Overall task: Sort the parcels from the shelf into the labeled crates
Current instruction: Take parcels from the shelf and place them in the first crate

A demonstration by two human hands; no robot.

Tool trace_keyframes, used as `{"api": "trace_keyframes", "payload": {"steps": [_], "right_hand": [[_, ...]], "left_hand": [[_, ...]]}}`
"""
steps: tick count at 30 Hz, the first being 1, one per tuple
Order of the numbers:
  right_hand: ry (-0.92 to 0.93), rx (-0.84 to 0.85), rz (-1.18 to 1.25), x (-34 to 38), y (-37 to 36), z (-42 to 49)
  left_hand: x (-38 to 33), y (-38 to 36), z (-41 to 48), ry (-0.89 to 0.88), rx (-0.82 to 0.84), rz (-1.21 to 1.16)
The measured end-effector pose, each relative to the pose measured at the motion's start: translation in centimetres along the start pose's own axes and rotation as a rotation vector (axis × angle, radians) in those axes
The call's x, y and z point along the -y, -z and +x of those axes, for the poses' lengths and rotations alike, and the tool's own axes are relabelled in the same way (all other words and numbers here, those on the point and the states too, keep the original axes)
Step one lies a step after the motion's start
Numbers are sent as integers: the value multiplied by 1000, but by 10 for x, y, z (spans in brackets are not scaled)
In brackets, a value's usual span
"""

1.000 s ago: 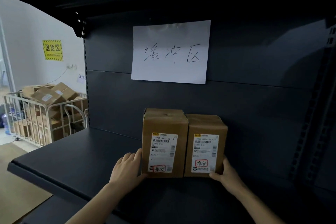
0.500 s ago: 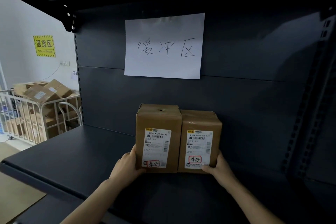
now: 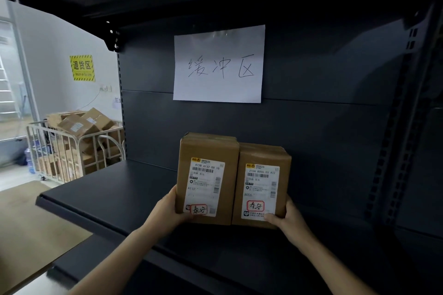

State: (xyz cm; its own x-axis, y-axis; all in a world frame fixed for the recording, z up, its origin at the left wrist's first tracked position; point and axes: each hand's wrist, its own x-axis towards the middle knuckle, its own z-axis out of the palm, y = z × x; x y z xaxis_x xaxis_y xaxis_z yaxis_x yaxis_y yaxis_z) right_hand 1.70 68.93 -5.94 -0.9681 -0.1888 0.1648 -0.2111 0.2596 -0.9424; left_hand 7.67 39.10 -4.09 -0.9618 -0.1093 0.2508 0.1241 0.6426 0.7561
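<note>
Two brown cardboard parcels stand upright and side by side, flanks touching, near the middle of a dark metal shelf (image 3: 107,189), their white shipping labels facing the camera. The left parcel (image 3: 207,178) rises slightly higher than the right parcel (image 3: 261,185). The left hand (image 3: 167,213) grips the left parcel's outer lower edge, thumb across the front corner and fingers curled behind. The right hand (image 3: 287,219) clasps the right parcel's outer lower corner the same way. Whether the bases rest on the shelf or hang just above it cannot be told. Shelf surface stretches well to the left, ending at a front lip, and to the right toward a slotted upright (image 3: 395,151). A handwritten paper sign (image 3: 219,64) hangs on the back panel above. Beyond the shelf's left edge, a wire cage trolley (image 3: 72,151) piled with cartons stands below a yellow wall sign (image 3: 82,68).
</note>
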Motion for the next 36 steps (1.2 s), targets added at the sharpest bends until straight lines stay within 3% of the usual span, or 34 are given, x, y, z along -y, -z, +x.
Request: {"api": "trace_keyframes", "payload": {"steps": [8, 16, 25, 36], "right_hand": [[112, -1, 67, 17, 10, -28], [193, 108, 50, 35, -11, -41], [251, 328, 180, 71, -94, -53], [301, 569, 268, 127, -246, -89]], "left_hand": [[-6, 9, -32, 79, 47, -261], [-9, 32, -80, 116, -58, -321], [-1, 94, -159, 183, -273, -334], [44, 201, -273, 279, -466, -278]]}}
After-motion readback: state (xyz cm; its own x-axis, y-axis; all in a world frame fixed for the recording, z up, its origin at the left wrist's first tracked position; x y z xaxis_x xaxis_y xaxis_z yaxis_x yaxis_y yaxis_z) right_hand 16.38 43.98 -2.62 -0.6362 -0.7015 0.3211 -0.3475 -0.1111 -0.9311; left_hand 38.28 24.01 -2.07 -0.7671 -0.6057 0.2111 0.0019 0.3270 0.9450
